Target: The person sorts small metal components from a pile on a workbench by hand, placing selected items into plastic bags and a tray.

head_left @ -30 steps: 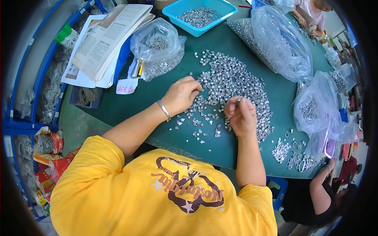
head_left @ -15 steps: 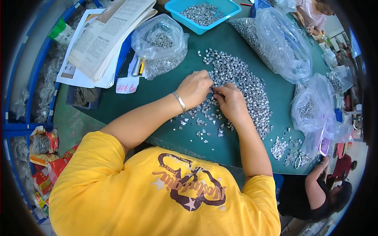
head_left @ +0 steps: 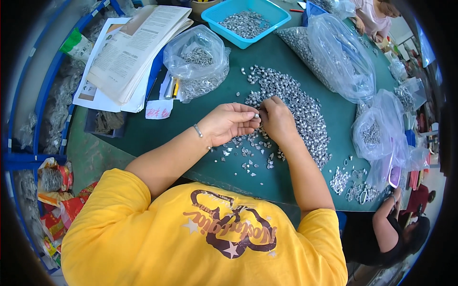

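My left hand [head_left: 234, 123] is turned partly palm up, and its thumb and forefinger pinch a small domed silver metal piece [head_left: 256, 116]. Close beside it, my right hand [head_left: 278, 120] points its fingers down, bunched together; whatever they hold is hidden. Both hands are over the near left side of a wide heap of small silver metal pieces [head_left: 305, 114] on the green table [head_left: 205, 167]. Smaller silver bits [head_left: 248, 165] lie scattered below my hands, toward the table's near edge.
A blue basket [head_left: 245, 43] of metal parts stands at the back. Clear bags of parts sit at left [head_left: 198, 62] and right [head_left: 341, 57], with papers [head_left: 133, 57] at far left. Metal rings [head_left: 362, 193] lie near right. Two other people [head_left: 377, 19] work at the table's right side.
My left hand has rolled from palm down to partly palm up, showing the metal piece at its fingertips. My right hand has shifted slightly, its fingers now pointing more downward.
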The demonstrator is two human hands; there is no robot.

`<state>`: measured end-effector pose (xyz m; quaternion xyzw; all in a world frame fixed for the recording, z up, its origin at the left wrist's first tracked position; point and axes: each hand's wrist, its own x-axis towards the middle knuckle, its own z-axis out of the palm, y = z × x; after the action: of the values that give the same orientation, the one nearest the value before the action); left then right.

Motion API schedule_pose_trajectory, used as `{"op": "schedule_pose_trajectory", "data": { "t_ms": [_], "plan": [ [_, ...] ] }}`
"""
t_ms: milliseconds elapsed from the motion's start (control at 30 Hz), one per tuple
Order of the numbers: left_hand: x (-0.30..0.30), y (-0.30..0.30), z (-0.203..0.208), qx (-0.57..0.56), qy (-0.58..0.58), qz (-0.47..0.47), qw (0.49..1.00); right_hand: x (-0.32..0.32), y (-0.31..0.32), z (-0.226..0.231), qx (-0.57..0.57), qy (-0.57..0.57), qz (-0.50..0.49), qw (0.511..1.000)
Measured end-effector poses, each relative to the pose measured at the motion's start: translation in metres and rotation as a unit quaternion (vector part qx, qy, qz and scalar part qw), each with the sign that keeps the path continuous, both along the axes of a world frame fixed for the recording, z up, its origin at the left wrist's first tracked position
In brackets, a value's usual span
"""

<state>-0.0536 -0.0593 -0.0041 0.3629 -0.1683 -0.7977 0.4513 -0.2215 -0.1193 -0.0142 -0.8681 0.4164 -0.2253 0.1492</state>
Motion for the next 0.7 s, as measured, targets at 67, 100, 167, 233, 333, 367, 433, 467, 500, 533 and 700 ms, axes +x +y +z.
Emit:
{"op": "schedule_pose_trajectory", "data": {
  "t_ms": [67, 100, 167, 233, 333, 367, 433, 467, 500, 533, 700],
  "plan": [
    [0.003, 0.003, 0.001, 0.011, 0.007, 0.004, 1.000, 0.000, 0.003, 0.002, -0.012, -0.020, -0.008, 1.000],
    [0.003, 0.004, 0.002, 0.007, 0.023, -0.003, 1.000, -0.002, 0.005, 0.004, 0.094, -0.085, -0.029, 0.991],
    [0.002, 0.007, 0.003, 0.006, 0.041, -0.009, 0.999, -0.007, 0.007, -0.002, 0.245, -0.242, -0.032, 0.938],
    [0.004, 0.009, 0.005, 0.002, 0.041, -0.012, 0.999, -0.012, 0.014, 0.008, 0.422, -0.384, -0.041, 0.820],
    [0.008, 0.013, 0.006, -0.003, 0.034, -0.016, 0.999, -0.020, 0.026, 0.013, 0.633, -0.570, -0.007, 0.523],
    [0.010, 0.013, 0.004, -0.007, 0.033, -0.018, 0.999, -0.022, 0.029, 0.010, 0.648, -0.585, 0.004, 0.488],
    [0.012, 0.015, 0.003, -0.001, 0.023, -0.022, 1.000, -0.024, 0.037, 0.010, 0.668, -0.610, 0.008, 0.427],
    [0.013, 0.016, 0.002, 0.002, 0.024, -0.024, 0.999, -0.023, 0.040, 0.011, 0.667, -0.611, 0.004, 0.426],
    [0.014, 0.017, 0.000, 0.004, 0.026, -0.024, 0.999, -0.022, 0.043, 0.012, 0.671, -0.617, 0.017, 0.411],
    [0.015, 0.018, -0.001, 0.007, 0.028, -0.025, 0.999, -0.022, 0.045, 0.012, 0.674, -0.622, 0.030, 0.397],
    [0.027, 0.020, -0.003, 0.008, 0.034, -0.028, 0.999, -0.023, 0.043, 0.011, 0.674, -0.612, 0.026, 0.413]
  ]
}}
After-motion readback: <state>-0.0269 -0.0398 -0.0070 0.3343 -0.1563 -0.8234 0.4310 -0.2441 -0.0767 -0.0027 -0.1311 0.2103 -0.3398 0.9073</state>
